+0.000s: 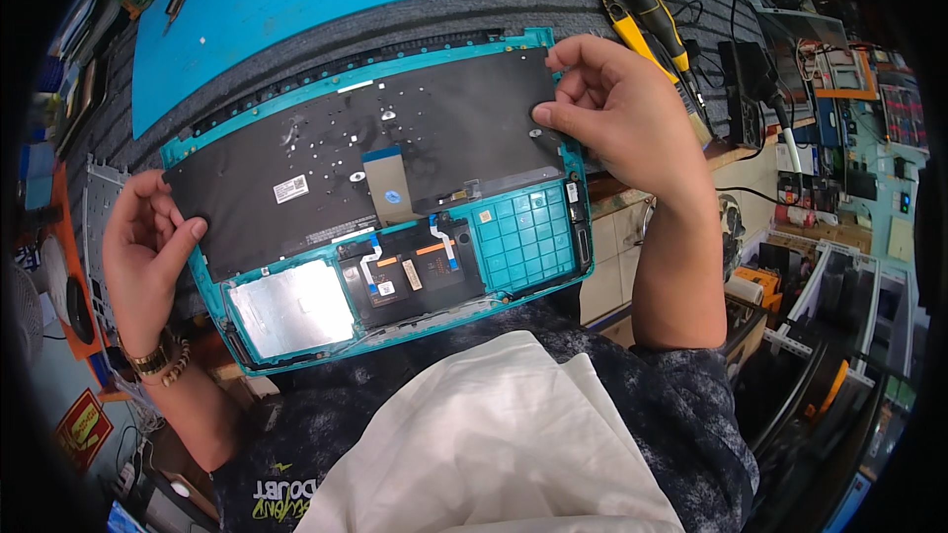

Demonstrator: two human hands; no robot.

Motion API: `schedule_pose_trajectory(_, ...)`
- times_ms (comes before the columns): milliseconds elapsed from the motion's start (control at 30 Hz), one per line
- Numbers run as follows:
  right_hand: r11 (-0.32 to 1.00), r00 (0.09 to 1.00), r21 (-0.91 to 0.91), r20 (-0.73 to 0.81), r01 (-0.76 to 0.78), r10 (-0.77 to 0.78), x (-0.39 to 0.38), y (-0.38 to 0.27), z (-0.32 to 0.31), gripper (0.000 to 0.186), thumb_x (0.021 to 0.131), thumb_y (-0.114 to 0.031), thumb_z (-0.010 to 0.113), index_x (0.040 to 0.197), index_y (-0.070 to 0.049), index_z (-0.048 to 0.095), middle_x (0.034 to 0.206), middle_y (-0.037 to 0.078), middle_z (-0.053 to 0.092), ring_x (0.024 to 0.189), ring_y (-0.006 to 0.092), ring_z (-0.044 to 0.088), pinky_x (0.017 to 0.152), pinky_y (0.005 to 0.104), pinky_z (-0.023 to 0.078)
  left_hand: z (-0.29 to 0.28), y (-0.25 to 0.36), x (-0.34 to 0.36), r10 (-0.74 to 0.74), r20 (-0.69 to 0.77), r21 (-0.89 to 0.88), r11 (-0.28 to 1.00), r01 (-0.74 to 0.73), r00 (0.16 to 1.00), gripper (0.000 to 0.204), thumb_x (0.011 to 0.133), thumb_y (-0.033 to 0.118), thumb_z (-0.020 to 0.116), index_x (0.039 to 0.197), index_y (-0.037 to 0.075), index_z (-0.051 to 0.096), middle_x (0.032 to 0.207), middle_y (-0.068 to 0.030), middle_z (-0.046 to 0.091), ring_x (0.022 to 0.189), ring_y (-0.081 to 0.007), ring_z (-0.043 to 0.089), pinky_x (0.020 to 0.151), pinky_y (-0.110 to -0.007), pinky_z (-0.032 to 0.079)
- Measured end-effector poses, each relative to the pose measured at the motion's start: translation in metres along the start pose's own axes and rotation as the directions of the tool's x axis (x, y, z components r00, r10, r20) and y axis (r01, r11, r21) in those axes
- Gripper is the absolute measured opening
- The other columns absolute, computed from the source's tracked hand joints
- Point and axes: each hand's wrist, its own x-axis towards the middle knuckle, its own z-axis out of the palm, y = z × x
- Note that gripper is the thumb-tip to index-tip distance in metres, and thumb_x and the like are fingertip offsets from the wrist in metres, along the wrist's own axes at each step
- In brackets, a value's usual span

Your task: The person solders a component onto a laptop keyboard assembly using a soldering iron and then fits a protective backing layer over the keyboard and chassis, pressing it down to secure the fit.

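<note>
A teal laptop palm-rest shell [523,266] lies at the bench's front edge, with a silver plate [286,306], a dark touchpad back [415,271] and thin white cables in its lower part. Across its upper part is a black keyboard backing [464,128] with a wide ribbon cable [389,195]. My left hand [153,237] grips the backing's left end, thumb on top and fingers curled at the edge. My right hand [617,114] pinches its upper right end likewise. Whether the backing rests in the shell or is slightly raised, I cannot tell.
A blue mat [286,0] lies on the ribbed bench surface [509,0]. Yellow-black screwdrivers [642,0], cables and a black adapter [741,89] sit at the upper right. Metal laptop parts [99,197] stand at the left; stacked equipment [820,365] fills the lower right.
</note>
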Motion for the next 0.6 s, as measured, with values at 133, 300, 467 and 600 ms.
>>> schedule_pose_trajectory(133,1.000,1.000,0.028,0.003,0.011,-0.011,-0.0003,0.0009,0.0011,0.038,0.092,-0.002,0.095,0.125,0.003,0.076,0.083,0.001,0.072,0.075,0.0093,0.064,0.069,0.0297,0.053,-0.0026,-0.0027,-0.0019,-0.027,-0.009,-0.019,0.999,0.027,1.000,0.060,0.095,-0.009,0.091,0.149,-0.004,0.065,0.121,0.0005,0.060,0.096,-0.0061,0.059,0.083,-0.022,0.050)
schedule_pose_trajectory(300,1.000,1.000,0.012,-0.011,0.027,-0.027,-0.0006,0.0006,0.0030,0.037,0.091,-0.002,0.095,0.123,0.003,0.076,0.081,0.003,0.073,0.073,0.0107,0.065,0.069,0.0313,0.053,-0.0052,-0.0039,-0.0009,-0.028,0.008,-0.001,1.000,0.028,1.000,0.060,0.095,-0.008,0.090,0.149,-0.005,0.065,0.122,0.0003,0.060,0.097,-0.0063,0.059,0.085,-0.022,0.051)
schedule_pose_trajectory(467,0.999,0.999,-0.001,-0.013,0.051,-0.051,-0.0012,0.0006,0.0031,0.036,0.091,-0.002,0.095,0.121,0.003,0.076,0.080,0.005,0.074,0.072,0.0127,0.066,0.068,0.0328,0.054,-0.0048,-0.0037,-0.0005,-0.027,0.018,-0.003,1.000,0.027,0.999,0.059,0.096,-0.008,0.091,0.149,-0.005,0.065,0.122,0.0008,0.060,0.097,-0.0056,0.059,0.084,-0.021,0.050)
schedule_pose_trajectory(600,0.999,0.999,-0.021,-0.012,0.048,-0.048,-0.0023,-0.0042,0.0030,0.035,0.091,-0.002,0.095,0.121,0.002,0.076,0.080,0.005,0.074,0.072,0.0130,0.066,0.068,0.0333,0.054,-0.0064,-0.0045,-0.0010,-0.022,0.022,-0.002,1.000,0.022,1.000,0.058,0.096,-0.008,0.091,0.149,-0.005,0.065,0.122,0.0010,0.061,0.096,-0.0051,0.059,0.083,-0.021,0.050)
